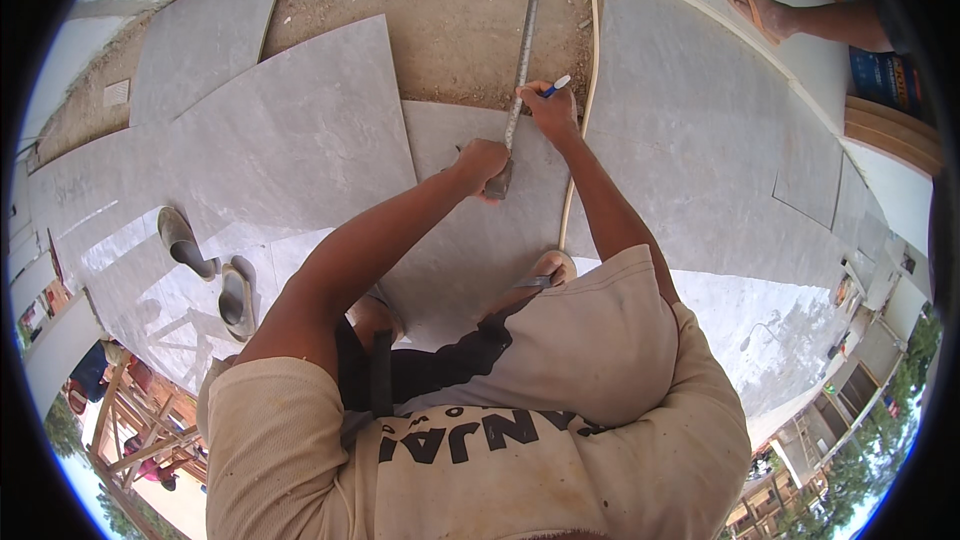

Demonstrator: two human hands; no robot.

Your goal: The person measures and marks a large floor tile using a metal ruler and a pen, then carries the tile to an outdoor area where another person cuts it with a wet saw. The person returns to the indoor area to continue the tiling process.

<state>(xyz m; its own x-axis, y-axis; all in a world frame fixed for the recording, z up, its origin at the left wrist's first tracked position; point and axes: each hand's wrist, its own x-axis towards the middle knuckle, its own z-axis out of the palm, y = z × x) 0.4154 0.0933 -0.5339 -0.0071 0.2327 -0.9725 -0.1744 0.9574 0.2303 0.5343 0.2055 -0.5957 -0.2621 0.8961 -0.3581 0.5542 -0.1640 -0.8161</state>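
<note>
My left hand (pixel 484 164) is closed on a dark tape measure case (pixel 498 182), low over a grey tile (pixel 450 145). Its metal blade (pixel 526 34) stretches from there across a strip of dusty bare ground (pixel 470 10) to the top edge of the view. My right hand (pixel 552 112) is closed on a blue pen (pixel 555 87) with a white end, just right of the blade and beside it. A long cream-coloured hose or cord (pixel 592 40) runs to the right of both hands.
Large grey tiles (pixel 300 110) lie on both sides. Grey slip-on shoes (pixel 236 300) sit at left. Another person's feet in sandals (pixel 760 10) are at upper right, near a blue bag (pixel 885 80) and a wooden step (pixel 880 125). People and timber framing (pixel 140 440) show at lower left.
</note>
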